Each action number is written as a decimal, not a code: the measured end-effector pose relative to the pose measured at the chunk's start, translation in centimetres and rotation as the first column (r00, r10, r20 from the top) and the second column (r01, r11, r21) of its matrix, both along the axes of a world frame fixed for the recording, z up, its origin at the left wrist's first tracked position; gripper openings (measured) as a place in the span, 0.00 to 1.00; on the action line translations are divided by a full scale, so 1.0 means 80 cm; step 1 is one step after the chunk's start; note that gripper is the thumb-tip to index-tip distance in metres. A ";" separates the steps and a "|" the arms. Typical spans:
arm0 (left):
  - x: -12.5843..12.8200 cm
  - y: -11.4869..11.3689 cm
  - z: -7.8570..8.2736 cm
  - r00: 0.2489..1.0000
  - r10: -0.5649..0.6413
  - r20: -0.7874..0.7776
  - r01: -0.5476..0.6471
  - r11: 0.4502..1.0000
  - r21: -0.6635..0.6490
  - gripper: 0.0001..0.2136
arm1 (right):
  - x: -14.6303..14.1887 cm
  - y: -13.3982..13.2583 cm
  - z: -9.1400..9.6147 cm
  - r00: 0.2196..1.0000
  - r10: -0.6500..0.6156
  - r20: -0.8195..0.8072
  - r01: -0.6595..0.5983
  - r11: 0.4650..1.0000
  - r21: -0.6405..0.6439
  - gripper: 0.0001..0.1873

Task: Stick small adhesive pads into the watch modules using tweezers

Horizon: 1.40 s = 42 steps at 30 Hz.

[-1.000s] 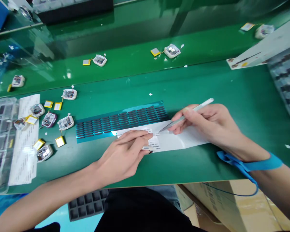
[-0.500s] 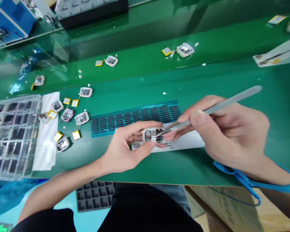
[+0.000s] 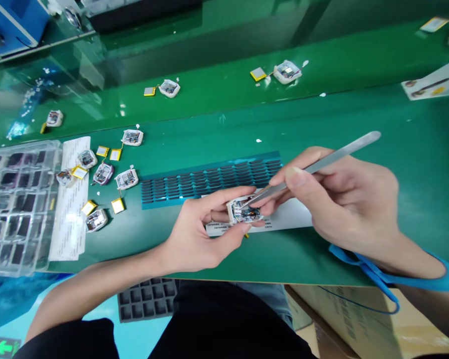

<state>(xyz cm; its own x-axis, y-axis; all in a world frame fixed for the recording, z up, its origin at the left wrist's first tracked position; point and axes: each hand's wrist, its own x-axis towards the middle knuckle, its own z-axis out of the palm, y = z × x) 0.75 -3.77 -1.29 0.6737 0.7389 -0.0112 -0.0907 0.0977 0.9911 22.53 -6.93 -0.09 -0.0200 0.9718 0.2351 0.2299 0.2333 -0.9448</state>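
My left hand (image 3: 198, 234) pinches a small white device with an exposed circuit board (image 3: 243, 212), lifted a little above a white label sheet (image 3: 284, 219). In my right hand (image 3: 344, 199) I grip metal tweezers (image 3: 322, 162), and their tips touch the top of the device. A blue wrist strap (image 3: 389, 279) circles my right wrist. Just behind my hands lies a blue sheet of small dark pads (image 3: 209, 179) on the green table (image 3: 359, 119).
Several similar white devices with yellow batteries (image 3: 105, 174) lie at the left, beside a clear compartment tray (image 3: 15, 209) and a paper strip (image 3: 69, 199). More devices (image 3: 286, 72) sit on the glossy belt behind. A black foam tray (image 3: 145, 299) is under the table edge.
My left hand went from pressing on the white sheet to lifting a small device off it. The tweezers moved from the sheet onto the device. The view shifted slightly.
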 end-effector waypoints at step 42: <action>0.056 0.081 -0.032 0.810 0.011 -0.587 0.540 0.375 0.753 0.18 | 0.126 0.036 -0.011 0.887 -0.028 0.462 -0.010 0.997 0.081 0.15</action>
